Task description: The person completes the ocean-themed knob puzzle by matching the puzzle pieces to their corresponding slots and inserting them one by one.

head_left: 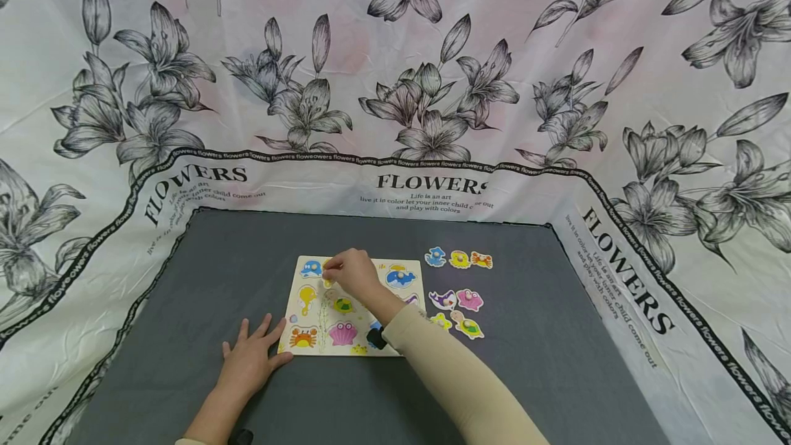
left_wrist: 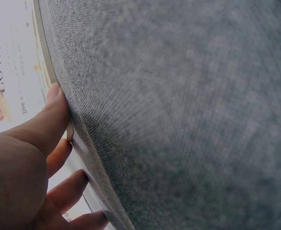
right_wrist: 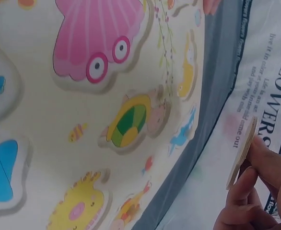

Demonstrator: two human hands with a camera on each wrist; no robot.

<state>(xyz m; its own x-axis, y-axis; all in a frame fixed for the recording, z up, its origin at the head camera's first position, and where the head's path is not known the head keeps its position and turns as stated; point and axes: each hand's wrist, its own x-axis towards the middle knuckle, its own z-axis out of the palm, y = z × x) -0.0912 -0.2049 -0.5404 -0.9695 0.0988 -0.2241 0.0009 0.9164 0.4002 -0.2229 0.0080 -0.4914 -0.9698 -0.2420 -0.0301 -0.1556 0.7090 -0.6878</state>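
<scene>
A puzzle board [head_left: 327,347] with recessed sea-animal pictures lies flat on the grey cloth. Over its upper left part, my right hand [head_left: 358,277] pinches a thin wooden puzzle piece [right_wrist: 241,153] between thumb and fingers. That piece is edge-on in the right wrist view, so its picture is hidden. At the board's lower left corner, my left hand [head_left: 250,359] has its fingers spread, with the thumb [left_wrist: 54,112] against the near edge. A blue whale picture [head_left: 311,268], a turtle picture [right_wrist: 131,122] and a pink shell picture [right_wrist: 99,43] show on the board.
Right of the board lie loose pieces: a blue one [head_left: 435,257], a yellow one [head_left: 459,259], a crab [head_left: 482,260], a purple-and-white one [head_left: 442,300], a pink shell [head_left: 469,300], a yellow star [head_left: 441,321] and a turtle [head_left: 468,326]. Flower-printed fabric [head_left: 346,191] surrounds the grey cloth [head_left: 544,376].
</scene>
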